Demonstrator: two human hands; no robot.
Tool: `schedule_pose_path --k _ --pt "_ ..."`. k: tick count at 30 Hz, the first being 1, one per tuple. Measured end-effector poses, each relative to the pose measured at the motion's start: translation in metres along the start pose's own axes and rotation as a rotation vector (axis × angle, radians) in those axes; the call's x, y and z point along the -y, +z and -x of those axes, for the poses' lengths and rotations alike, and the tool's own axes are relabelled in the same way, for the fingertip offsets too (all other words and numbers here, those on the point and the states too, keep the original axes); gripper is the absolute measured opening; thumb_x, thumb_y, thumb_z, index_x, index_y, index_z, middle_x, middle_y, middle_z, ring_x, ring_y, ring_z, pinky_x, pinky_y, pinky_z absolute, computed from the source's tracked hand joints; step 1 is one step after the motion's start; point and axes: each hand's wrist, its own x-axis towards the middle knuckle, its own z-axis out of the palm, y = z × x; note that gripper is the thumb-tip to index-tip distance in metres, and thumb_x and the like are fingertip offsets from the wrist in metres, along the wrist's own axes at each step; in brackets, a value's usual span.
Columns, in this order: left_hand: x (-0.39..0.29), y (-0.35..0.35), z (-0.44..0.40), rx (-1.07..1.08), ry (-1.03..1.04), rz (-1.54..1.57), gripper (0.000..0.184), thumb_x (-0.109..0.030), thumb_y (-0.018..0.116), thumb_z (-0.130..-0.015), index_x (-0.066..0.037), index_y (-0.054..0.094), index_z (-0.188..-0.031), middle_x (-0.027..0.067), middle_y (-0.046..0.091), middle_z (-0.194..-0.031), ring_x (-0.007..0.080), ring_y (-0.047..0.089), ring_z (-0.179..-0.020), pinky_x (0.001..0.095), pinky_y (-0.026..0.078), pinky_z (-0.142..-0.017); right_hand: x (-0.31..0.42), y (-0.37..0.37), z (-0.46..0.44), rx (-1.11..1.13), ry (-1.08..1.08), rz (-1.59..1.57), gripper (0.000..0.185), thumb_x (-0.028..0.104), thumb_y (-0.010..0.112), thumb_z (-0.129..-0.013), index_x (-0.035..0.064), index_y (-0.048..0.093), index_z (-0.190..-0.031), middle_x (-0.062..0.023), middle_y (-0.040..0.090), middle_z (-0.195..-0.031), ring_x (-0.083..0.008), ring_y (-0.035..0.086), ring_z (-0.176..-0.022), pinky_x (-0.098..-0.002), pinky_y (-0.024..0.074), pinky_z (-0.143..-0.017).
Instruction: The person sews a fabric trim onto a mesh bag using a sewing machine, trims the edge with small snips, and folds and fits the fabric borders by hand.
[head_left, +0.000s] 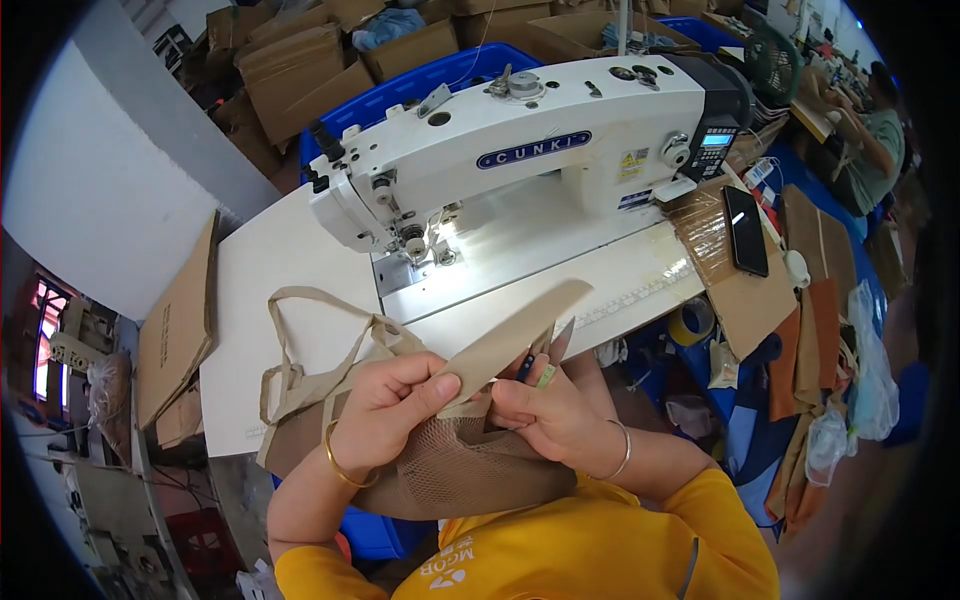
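Note:
My left hand (395,412) is closed, its thumb pressing on a beige fabric band (515,335) that sticks up and away to the right. Below the band hangs a brown mesh bag (450,465), gathered over my lap. My right hand (548,415) is closed too, close to the bag's edge. In it is a pair of small scissors (563,343), pointed blades up, with dark and green parts showing between the fingers. Whether the right fingertips also pinch cloth is hard to make out. Beige straps (275,345) loop over the table edge on the left.
A white sewing machine (520,140) stands across the white table (270,250), its needle area lit. On the right a phone (745,232) lies on cardboard (745,300). Behind are blue bins (430,75) and cardboard boxes (290,75). Another person (875,150) sits at far right.

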Motion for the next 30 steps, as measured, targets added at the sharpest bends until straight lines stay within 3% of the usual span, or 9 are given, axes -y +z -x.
schedule_pose_path --k 2,4,5,7,10,13,18,30 --pt "-0.001 0.001 -0.001 0.006 0.001 0.010 0.019 -0.016 0.058 -0.096 0.001 0.066 -0.098 -0.0068 0.055 -0.076 0.0006 0.043 -0.069 0.0175 0.036 -0.060 -0.001 0.003 0.000 0.016 -0.031 -0.003 0.031 0.010 0.072 -0.084 0.0020 0.061 -0.111 -0.0008 0.064 -0.099 -0.0002 0.048 -0.070 -0.0159 0.0342 -0.054" --pt "-0.003 0.004 -0.002 0.012 -0.001 0.020 0.020 -0.017 0.057 -0.096 0.001 0.066 -0.098 -0.0071 0.055 -0.077 0.0005 0.043 -0.069 0.0173 0.036 -0.060 -0.002 0.017 0.000 -0.203 -0.183 0.111 0.027 0.007 0.072 -0.083 0.0028 0.062 -0.108 0.0004 0.064 -0.095 -0.0014 0.052 -0.074 -0.0166 0.0404 -0.058" --pt "-0.005 0.005 -0.002 0.024 -0.012 0.023 0.019 -0.017 0.057 -0.096 0.001 0.065 -0.097 -0.0072 0.055 -0.077 0.0004 0.043 -0.069 0.0172 0.036 -0.061 -0.005 0.017 -0.002 -0.204 -0.182 0.111 0.027 0.007 0.072 -0.083 0.0028 0.062 -0.108 0.0004 0.064 -0.095 -0.0014 0.052 -0.074 -0.0166 0.0404 -0.058" --pt "-0.005 0.004 -0.004 0.034 -0.020 0.029 0.019 -0.017 0.057 -0.096 0.001 0.065 -0.096 -0.0072 0.055 -0.077 0.0003 0.043 -0.069 0.0172 0.036 -0.061 -0.010 0.013 -0.004 -0.296 -0.420 0.342 0.022 0.005 0.072 -0.083 0.0027 0.064 -0.103 0.0017 0.063 -0.088 -0.0027 0.055 -0.074 -0.0173 0.0440 -0.062" --pt "0.000 0.001 -0.007 0.051 -0.069 0.041 0.017 -0.016 0.057 -0.096 0.000 0.062 -0.095 -0.0064 0.057 -0.079 0.0002 0.046 -0.070 0.0169 0.037 -0.062 -0.003 0.024 0.007 -0.442 -0.437 0.586 0.016 0.004 0.071 -0.083 0.0014 0.065 -0.098 0.0036 0.062 -0.082 -0.0021 0.054 -0.072 -0.0172 0.0436 -0.061" --pt "-0.002 0.005 -0.009 0.047 -0.071 0.147 0.015 -0.015 0.059 -0.095 -0.001 0.060 -0.095 -0.0052 0.059 -0.080 0.0003 0.049 -0.072 0.0168 0.039 -0.064 -0.003 0.028 0.011 -0.395 -0.556 0.641 0.013 0.005 0.070 -0.084 0.0005 0.065 -0.095 0.0053 0.061 -0.080 -0.0013 0.053 -0.070 -0.0168 0.0426 -0.060" --pt "0.001 0.002 -0.013 0.095 0.016 -0.002 0.012 -0.013 0.064 -0.092 -0.002 0.061 -0.096 -0.0043 0.060 -0.081 0.0012 0.050 -0.074 0.0179 0.040 -0.065 0.002 0.035 0.008 -0.409 -0.560 0.624 0.013 0.006 0.069 -0.086 -0.0006 0.065 -0.096 0.0045 0.062 -0.081 -0.0015 0.053 -0.071 -0.0179 0.0431 -0.061" --pt "-0.001 0.006 -0.015 0.042 -0.040 0.088 0.015 -0.017 0.063 -0.093 -0.002 0.064 -0.090 -0.0055 0.059 -0.078 0.0015 0.047 -0.071 0.0185 0.038 -0.062 0.015 0.031 0.010 -0.346 -0.473 0.761 0.017 0.013 0.064 -0.091 -0.0016 0.067 -0.099 0.0001 0.067 -0.084 -0.0034 0.057 -0.074 -0.0203 0.0468 -0.065"
